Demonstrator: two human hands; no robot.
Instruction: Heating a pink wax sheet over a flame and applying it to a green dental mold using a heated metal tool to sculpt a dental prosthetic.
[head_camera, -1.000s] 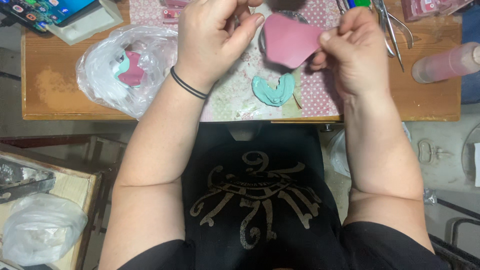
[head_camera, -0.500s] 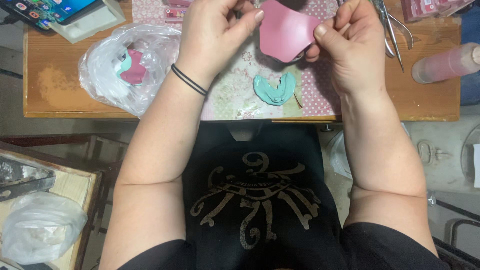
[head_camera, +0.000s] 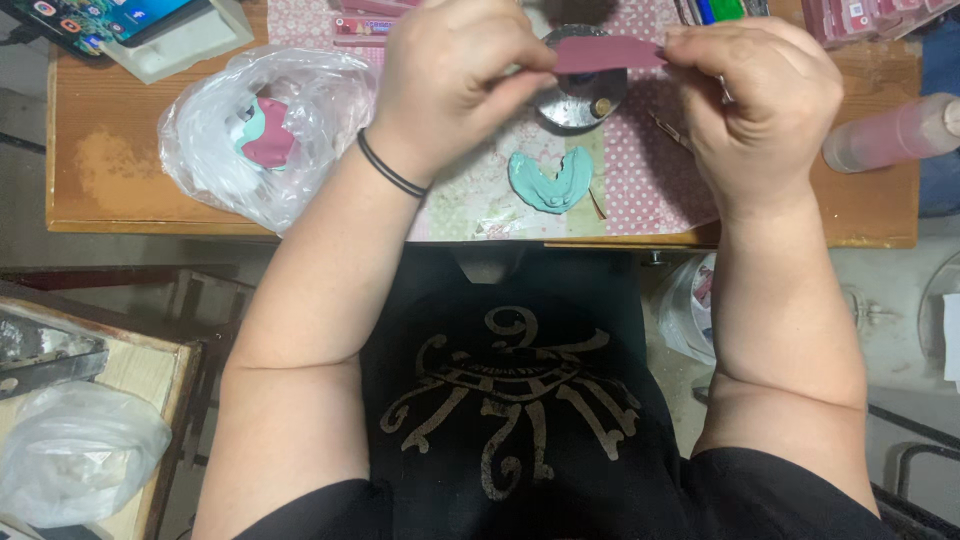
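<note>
Both hands raised over table (head_camera: 480, 215): my left hand (head_camera: 455, 75) and right hand (head_camera: 755, 95) pinch pink sheet (head_camera: 605, 53) at opposite ends, held edge-on, face unreadable. Sheet hides part of round metal dish (head_camera: 580, 100). Teal tray (head_camera: 550, 180) lies below. Plastic bag (head_camera: 250, 140) contents blurred.

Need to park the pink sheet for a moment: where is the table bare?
Bare wood left of the plastic bag, and a strip below the pink bottle. The mat around the teal mould and metal dish is crowded.
</note>
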